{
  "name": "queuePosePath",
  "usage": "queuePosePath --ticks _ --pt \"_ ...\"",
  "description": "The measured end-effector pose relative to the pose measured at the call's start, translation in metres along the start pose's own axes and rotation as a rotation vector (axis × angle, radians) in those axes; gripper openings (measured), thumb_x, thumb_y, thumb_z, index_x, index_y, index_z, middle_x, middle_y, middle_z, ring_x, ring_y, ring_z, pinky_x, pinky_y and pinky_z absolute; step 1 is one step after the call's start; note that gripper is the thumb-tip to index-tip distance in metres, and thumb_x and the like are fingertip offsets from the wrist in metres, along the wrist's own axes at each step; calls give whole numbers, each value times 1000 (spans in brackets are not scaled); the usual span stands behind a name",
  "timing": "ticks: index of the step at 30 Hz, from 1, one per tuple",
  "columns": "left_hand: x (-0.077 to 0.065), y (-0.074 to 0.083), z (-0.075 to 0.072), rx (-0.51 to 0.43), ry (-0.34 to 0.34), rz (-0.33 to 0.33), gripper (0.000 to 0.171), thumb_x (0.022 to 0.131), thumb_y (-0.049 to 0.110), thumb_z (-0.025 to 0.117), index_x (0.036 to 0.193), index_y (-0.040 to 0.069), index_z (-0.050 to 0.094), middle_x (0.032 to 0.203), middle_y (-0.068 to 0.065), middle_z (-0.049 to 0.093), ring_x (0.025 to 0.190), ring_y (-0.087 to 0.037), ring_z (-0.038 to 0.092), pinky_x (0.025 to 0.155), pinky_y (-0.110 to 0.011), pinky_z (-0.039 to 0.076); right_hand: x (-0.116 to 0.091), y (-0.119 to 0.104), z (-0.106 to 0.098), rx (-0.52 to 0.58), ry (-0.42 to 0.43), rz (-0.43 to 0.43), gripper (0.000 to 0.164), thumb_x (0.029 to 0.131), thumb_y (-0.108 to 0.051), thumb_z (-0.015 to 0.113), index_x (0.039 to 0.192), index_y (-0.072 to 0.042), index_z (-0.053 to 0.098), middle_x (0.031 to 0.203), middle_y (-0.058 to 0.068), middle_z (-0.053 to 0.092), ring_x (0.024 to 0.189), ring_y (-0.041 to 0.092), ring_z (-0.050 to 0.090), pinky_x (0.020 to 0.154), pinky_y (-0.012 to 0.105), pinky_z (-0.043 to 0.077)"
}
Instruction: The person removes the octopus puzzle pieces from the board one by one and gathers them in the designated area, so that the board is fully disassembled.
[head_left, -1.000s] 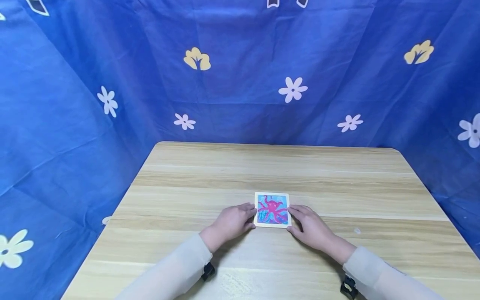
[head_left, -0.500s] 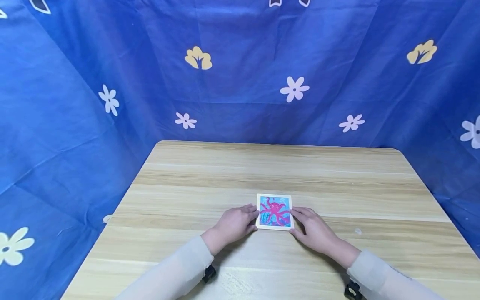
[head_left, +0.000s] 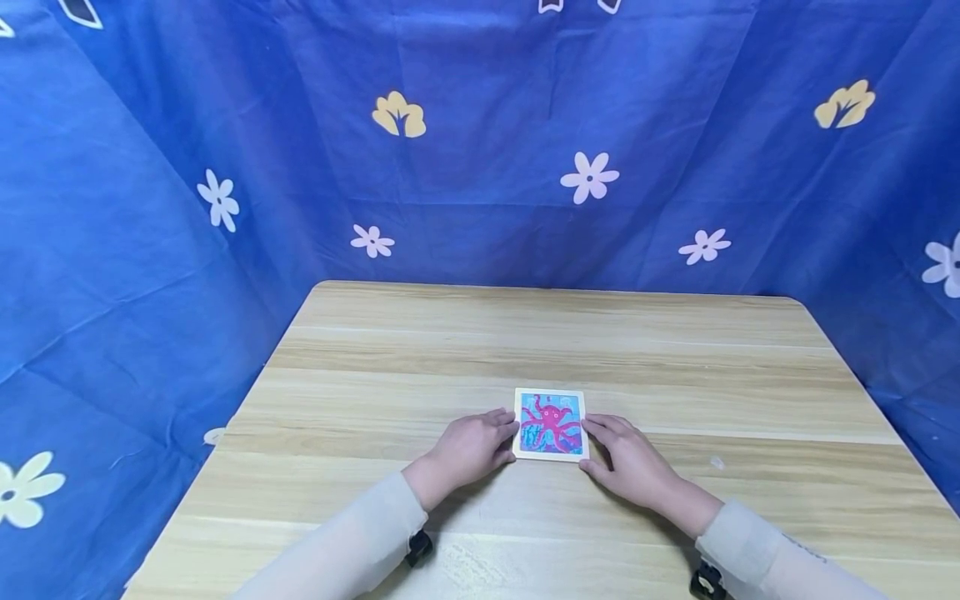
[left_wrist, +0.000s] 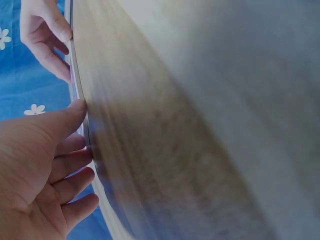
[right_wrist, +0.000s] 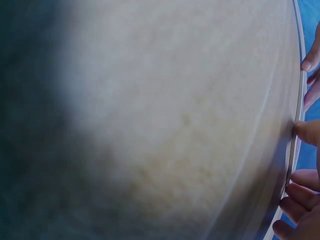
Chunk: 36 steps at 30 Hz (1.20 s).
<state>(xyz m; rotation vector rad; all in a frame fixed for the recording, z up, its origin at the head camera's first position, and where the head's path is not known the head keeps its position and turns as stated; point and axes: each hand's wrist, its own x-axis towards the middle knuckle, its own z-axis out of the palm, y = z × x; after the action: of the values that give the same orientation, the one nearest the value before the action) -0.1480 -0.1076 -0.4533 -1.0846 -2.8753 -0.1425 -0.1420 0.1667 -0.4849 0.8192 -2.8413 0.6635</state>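
A small square picture board lies flat on the wooden table, with a pale frame and a pink octopus on blue. My left hand touches its left edge, fingertips along the side and thumb by the near corner. On the opposite edge, my right hand rests its fingertips and thumb in the same way. In the left wrist view the left hand has loosely bent fingers against the thin edge. The right wrist view shows only part of the right hand, its thumb and fingertips at the board's side.
The wood-grain table has rounded far corners. Blue cloth with white and yellow flowers hangs behind it and along both sides. A small pale mark shows on the table right of the right hand.
The board and both hands have shifted very slightly right and nearer to me, mostly in the first half second. The view itself also moved a little. The hands keep their places on the board's edges.
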Motion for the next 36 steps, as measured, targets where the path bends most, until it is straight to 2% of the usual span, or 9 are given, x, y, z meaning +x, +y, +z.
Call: queuePosePath --ticks 10,20,28,36 --pt "-1 -1 1 -15 27 -5 47 86 36 70 121 6 64 126 -10 61 118 -23 55 95 -34 47 7 1 0 14 49 2 64 78 -36 77 127 0 58 128 16 56 119 34 50 101 49 39" --pt "-2 3 2 -54 40 -27 53 84 39 71 126 8 62 129 -15 57 118 -28 54 96 -39 46 29 -2 -1 46 42 -5 56 80 -34 76 125 -5 60 125 12 57 116 31 52 101 47 40" --pt "1 6 4 -52 65 -37 57 82 43 72 127 10 62 129 -20 54 117 -31 54 93 -40 48 54 -12 -2 119 12 12 50 81 -29 76 124 -7 61 121 9 58 114 29 55 99 45 43" --pt "5 7 7 -51 75 -84 56 82 43 72 126 10 62 127 -21 55 114 -32 56 89 -41 51 79 -22 2 185 -57 80 47 83 -25 75 124 -7 61 117 9 59 99 21 58 89 38 48"
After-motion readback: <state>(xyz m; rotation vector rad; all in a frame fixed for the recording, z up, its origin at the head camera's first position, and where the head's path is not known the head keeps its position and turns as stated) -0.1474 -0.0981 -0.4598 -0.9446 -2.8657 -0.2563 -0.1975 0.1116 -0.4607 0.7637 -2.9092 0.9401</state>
